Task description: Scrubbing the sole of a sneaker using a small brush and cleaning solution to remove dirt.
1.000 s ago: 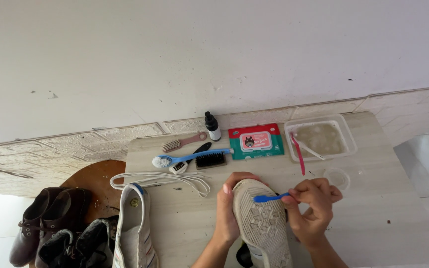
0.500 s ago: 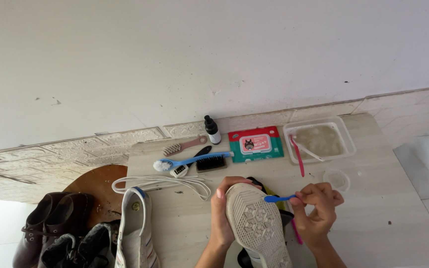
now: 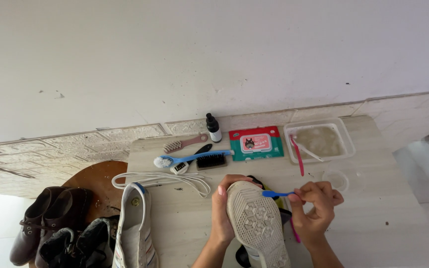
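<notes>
Since the earlier frames, sneaker and both hands sit lower and slightly right in view; camera tilt likely, grip unchanged.

Left hand [image 3: 223,211]: fingers closed around the toe end of an upturned sneaker with pale grey patterned rubber sole [image 3: 257,222], thumb over the toe edge. Sole faces up, toe toward the wall, heel running off the bottom edge of view.

Right hand [image 3: 315,206]: fingers pinched shut on the handle of a small blue toothbrush [image 3: 275,194]. Brush head touches the sole's right edge near the toe.

Wooden table [image 3: 383,218] carries the rest:
- clear plastic tray of murky water [image 3: 320,141] at back right, pink toothbrush [image 3: 297,154] leaning over its front-left rim, a white one lying in it
- small clear round lid [image 3: 335,179] just in front of the tray
- green-and-red flat wipes pack [image 3: 254,142] left of the tray
- small dark dropper bottle with white label [image 3: 213,128] at back, upright
- pink-handled brush [image 3: 184,144], long blue-handled brush [image 3: 189,158], black-bristle wooden brush [image 3: 211,161] clustered left of the pack
- white shoelaces [image 3: 162,179] bunched in loops
- second white sneaker with striped side [image 3: 134,228], upright, at the table's left front

Brown leather boots [image 3: 45,218] and dark shoes [image 3: 75,245] on the floor, left of the table.
</notes>
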